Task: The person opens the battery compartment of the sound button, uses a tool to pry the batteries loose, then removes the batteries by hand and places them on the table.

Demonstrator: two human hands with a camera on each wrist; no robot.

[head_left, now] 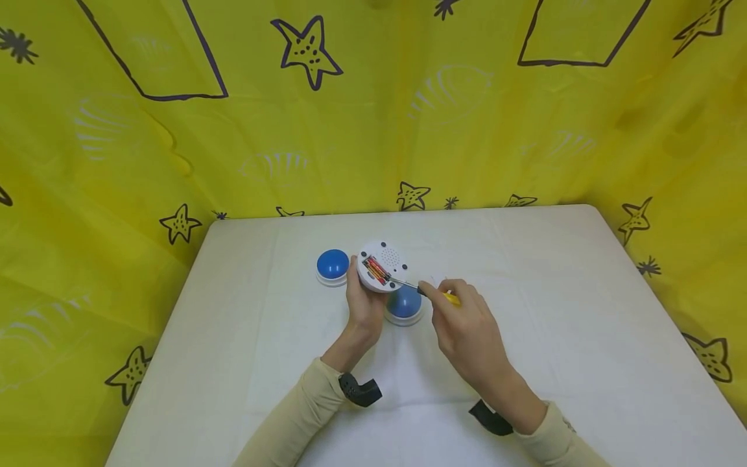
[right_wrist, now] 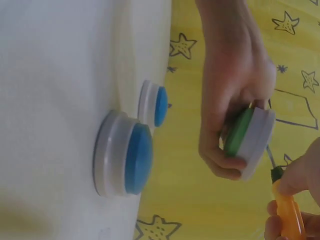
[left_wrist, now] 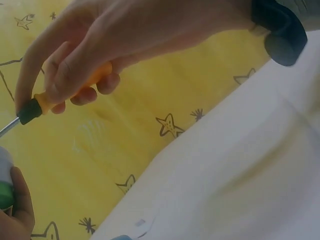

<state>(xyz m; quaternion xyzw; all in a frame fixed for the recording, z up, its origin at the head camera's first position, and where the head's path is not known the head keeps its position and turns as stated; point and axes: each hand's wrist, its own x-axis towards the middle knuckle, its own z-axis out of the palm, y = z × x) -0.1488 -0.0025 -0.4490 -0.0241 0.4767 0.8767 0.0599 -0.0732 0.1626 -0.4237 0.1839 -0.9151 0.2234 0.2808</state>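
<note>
My left hand (head_left: 364,308) grips a round white push button (head_left: 398,267) above the table, its underside turned up. Its green dome (right_wrist: 239,132) faces down within the fingers, as the right wrist view shows. Red-and-black batteries (head_left: 375,268) lie in the uncovered compartment of that underside. With a yellow-handled screwdriver (right_wrist: 289,210) pinched in its fingers, my right hand (head_left: 471,334) works from the right. The metal shaft (head_left: 404,283) reaches the lower end of the batteries. Part of the handle is hidden in the palm.
Two blue-domed push buttons with white bases stand on the white table (head_left: 303,389). One button (head_left: 333,264) is left of the held one; the other button (head_left: 405,302) is just below it in the head view. A yellow patterned curtain (head_left: 373,130) surrounds the table.
</note>
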